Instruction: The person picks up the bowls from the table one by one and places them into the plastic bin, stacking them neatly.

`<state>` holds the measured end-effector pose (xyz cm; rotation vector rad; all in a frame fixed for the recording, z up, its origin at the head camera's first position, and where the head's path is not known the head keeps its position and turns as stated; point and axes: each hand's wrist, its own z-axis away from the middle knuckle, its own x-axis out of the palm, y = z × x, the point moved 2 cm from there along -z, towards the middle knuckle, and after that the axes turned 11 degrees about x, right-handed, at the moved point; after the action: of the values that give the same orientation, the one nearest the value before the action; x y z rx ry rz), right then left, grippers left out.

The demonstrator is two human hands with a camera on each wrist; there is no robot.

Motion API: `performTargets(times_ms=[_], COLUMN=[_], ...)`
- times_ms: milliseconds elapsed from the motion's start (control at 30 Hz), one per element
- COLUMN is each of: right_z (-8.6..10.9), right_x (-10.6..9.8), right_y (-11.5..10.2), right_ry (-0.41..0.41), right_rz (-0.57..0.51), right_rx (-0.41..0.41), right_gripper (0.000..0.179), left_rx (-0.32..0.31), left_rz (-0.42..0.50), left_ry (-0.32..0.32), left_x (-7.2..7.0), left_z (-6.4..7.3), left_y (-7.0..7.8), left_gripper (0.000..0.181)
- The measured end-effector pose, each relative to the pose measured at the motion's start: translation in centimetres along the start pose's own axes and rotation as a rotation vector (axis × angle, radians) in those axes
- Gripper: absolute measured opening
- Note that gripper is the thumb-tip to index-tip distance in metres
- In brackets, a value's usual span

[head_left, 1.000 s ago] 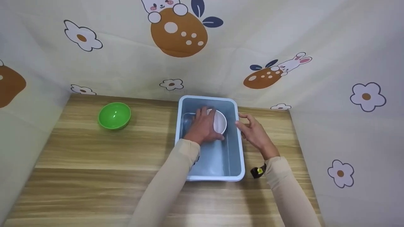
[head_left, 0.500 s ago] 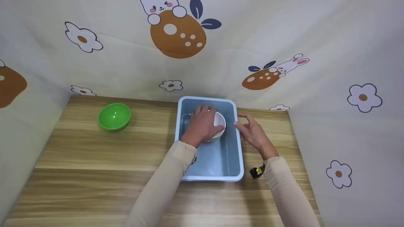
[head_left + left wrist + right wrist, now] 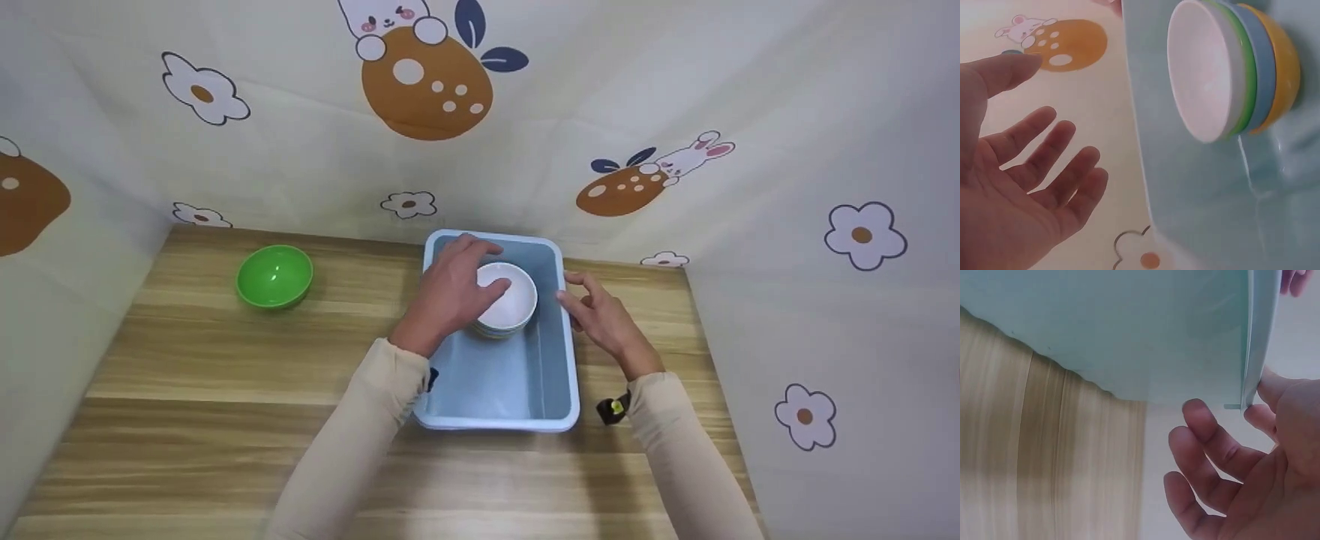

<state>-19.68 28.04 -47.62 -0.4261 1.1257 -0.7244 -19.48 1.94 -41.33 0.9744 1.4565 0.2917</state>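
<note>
My left hand, fingers spread and relaxed, hovers over the left side of a light blue plastic basin and holds nothing. Just right of its thumb, a stack of nested bowls stands in the basin's far half. The left wrist view shows a white bowl innermost, then green, blue and yellow ones outside it. At the basin's right side my right hand pinches the rim between thumb and index finger. Its other fingers curl loosely beside the outer wall.
A bright green bowl sits apart at the back left of the wooden table. Cream cloth printed with rabbits and flowers hangs close behind the basin and along both sides.
The left hand has let go of the white bowl, leaving it nested on the stack, and has drawn up and to the left. The right hand stays at the basin's rim.
</note>
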Motion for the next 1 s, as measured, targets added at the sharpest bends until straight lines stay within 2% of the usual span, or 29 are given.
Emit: performTargets(times_ms=[167,367,767,1000], right_z=[0.0,0.0,-0.1,-0.1], right_x=[0.0,0.1,-0.2,-0.3], right_y=[-0.1,-0.2,0.0,0.0], right_ry=[-0.018,-0.03,-0.049,-0.062], right_rz=[0.007,0.03,0.062,0.057], right_rx=[-0.008,-0.014,0.002,0.015], right_gripper=[0.051,0.052,0.057,0.059], left_rx=[0.01,0.012,-0.051,-0.106], left_rz=[0.013,-0.024,-0.089,-0.108], left_ry=[0.044,0.077,0.115,0.168], left_x=[-1.8,-3.6,-5.9,-8.2], left_z=[0.7,1.7,3.4,4.1], left_y=[-0.6,-1.9,-5.5,-7.6], left_gripper=[0.047,0.047,0.05,0.058])
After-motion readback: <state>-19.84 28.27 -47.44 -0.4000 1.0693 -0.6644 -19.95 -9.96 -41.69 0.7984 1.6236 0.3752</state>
